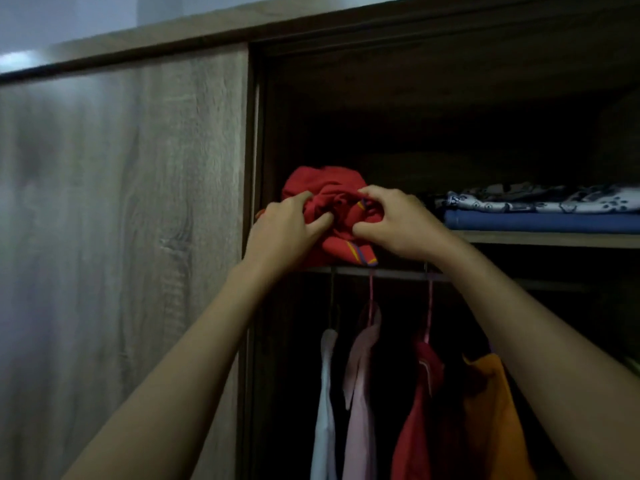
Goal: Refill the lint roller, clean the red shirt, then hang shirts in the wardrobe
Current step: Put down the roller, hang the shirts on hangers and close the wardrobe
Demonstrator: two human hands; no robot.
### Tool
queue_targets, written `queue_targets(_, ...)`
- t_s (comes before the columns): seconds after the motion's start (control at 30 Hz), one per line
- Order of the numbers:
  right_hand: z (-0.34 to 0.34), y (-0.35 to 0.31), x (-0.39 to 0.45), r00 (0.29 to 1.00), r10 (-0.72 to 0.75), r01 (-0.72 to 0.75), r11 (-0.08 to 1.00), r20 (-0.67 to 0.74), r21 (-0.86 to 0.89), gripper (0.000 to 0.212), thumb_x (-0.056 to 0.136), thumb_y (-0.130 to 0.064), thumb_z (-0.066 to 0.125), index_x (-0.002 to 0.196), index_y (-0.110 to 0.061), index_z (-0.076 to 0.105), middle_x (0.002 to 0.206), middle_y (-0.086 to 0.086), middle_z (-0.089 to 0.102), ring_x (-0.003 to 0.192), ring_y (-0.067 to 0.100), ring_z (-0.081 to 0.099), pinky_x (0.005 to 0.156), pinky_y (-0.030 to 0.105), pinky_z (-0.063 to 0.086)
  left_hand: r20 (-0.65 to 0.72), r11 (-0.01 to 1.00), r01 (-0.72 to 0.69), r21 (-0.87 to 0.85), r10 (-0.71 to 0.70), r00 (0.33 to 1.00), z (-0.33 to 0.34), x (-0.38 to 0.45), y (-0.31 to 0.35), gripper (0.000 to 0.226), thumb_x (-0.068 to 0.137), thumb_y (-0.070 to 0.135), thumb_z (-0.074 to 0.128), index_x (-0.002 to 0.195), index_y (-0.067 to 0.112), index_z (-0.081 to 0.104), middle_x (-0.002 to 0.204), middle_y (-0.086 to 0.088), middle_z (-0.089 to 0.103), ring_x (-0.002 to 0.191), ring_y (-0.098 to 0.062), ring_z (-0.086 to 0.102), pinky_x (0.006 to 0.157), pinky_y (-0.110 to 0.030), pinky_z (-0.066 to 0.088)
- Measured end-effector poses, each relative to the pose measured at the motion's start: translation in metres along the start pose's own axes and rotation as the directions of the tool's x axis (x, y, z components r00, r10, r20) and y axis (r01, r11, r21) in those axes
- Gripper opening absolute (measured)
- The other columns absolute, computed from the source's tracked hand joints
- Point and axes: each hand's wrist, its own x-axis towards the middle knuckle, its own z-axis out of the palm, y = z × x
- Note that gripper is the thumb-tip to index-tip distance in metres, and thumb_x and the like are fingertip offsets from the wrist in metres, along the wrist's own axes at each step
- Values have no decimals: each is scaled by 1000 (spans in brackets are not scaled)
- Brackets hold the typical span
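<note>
Both hands (pixel 287 226) (pixel 398 220) grip red shirt (pixel 325 181) above wardrobe shelf (pixel 547 239).

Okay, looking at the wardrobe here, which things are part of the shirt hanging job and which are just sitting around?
Part of the job:
red shirt, gripped by left hand and right hand
hanging rail
wardrobe

Just there:
folded blue cloth
patterned white cloth
hung white shirt
hung orange garment

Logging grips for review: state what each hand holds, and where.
Both hands grip the bunched red shirt on the shelf: left hand on its left folds, right hand on its right folds.
</note>
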Motion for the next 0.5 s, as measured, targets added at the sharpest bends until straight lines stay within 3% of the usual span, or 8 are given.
queue_targets(0.13,-6,-12,-61,1000,-18,16,993,14,116,49,74,-23,70,120,-35,59,81,-15,69,68,-6,63,65,11,47,16,997,-63,-55,64,998,-22,-58,13,49,72,66,41,93,27,62,84,-4,69,83,-30,64,72,-44,52)
queue_targets(0.27,-5,-14,-119,996,-38,13,961,85,275,48,76,-13,73,118,-32,60,106,-6,71,95,8,68,84,28,55,85,982,-45,-184,62,994,-42,-118,9,42,75,63,48,85,25,63,69,3,65,68,-14,63,64,-38,50)
queue_targets(0.37,0,-10,-148,994,40,-79,915,105,395,42,76,-6,77,111,-22,61,103,-3,71,88,0,67,72,15,52,163,976,26,-215,10,987,-35,-150,-11,39,73,59,53,83,23,65,65,6,65,60,-1,59,58,-25,45)
queue_targets(0.5,31,3,-169,962,182,-254,872,206,419,33,73,-2,78,102,-14,65,96,0,73,84,2,66,77,14,52,265,962,112,-251,-43,963,1,-178,-35,21,81,40,70,90,23,62,78,9,67,72,-2,61,66,-25,48)
